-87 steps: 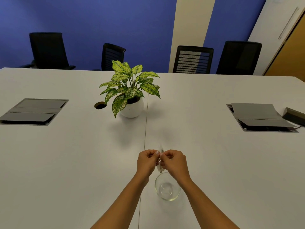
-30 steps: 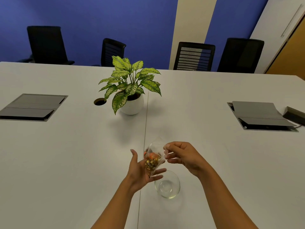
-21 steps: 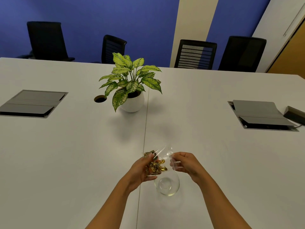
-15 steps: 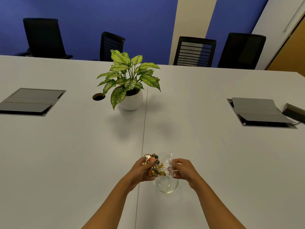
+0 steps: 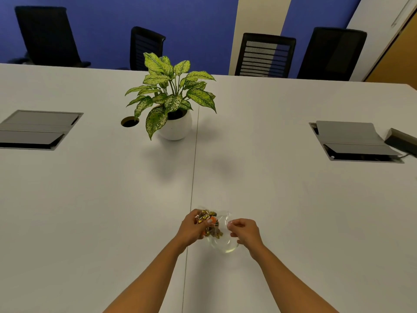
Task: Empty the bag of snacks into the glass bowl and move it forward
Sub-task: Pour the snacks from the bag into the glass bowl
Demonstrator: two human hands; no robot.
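Note:
A clear plastic bag of snacks [image 5: 211,223], with gold and orange wrapped pieces inside, hangs tipped over a small glass bowl [image 5: 225,245] on the white table [image 5: 90,199]. My left hand [image 5: 190,230] grips the filled end of the bag from the left. My right hand [image 5: 244,231] pinches the bag's clear edge on the right, just above the bowl's rim. Some wrapped pieces sit low in the bag, right over the bowl's left side. The bowl's far rim is hidden behind the bag.
A potted plant [image 5: 172,102] in a round white pot stands farther along the table's centre seam. Grey cable hatches lie at the left [image 5: 38,128] and right [image 5: 354,141]. Several black chairs [image 5: 266,55] line the far edge.
Both hands went from holding the bag upright to tipping it sideways and lowering it over the bowl. The snacks have slid toward the bowl. The bowl has not moved.

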